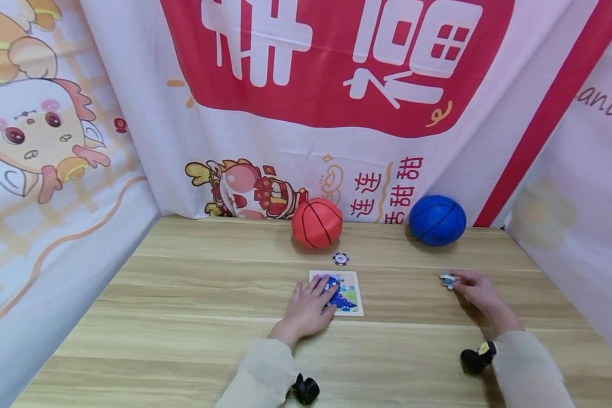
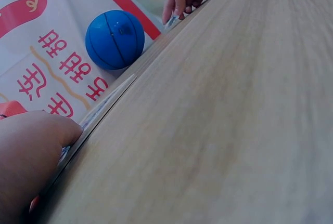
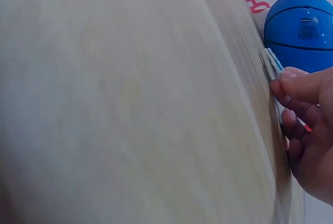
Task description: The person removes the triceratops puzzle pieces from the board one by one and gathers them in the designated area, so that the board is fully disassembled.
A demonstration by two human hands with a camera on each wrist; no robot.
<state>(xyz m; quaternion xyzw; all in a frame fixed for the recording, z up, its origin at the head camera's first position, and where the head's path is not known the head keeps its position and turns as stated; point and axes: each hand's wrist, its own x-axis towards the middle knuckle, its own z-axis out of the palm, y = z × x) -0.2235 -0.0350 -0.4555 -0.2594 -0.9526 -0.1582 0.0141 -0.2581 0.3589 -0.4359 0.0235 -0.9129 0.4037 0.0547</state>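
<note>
A small jigsaw puzzle board [image 1: 358,307] with a pale border and a blue picture lies on the table in the head view. My left hand [image 1: 309,309] rests on its left part, fingers spread and fairly straight, covering some of the picture. Off to the right, my right hand [image 1: 478,290] pinches a small puzzle piece [image 1: 446,280] between thumb and fingers. In the right wrist view the piece [image 3: 274,59] shows edge-on, tilted close over the tabletop. The left wrist view catches the thumb side of the left hand [image 2: 31,151] at the board's edge [image 2: 117,90].
A red ball [image 1: 317,224] and a blue ball [image 1: 437,220] sit at the table's back edge against a printed curtain [image 1: 265,122]. Between the red ball and the board lies a round chip [image 1: 340,259]. Printed cloth also hangs at both sides of the wooden table [image 1: 183,317].
</note>
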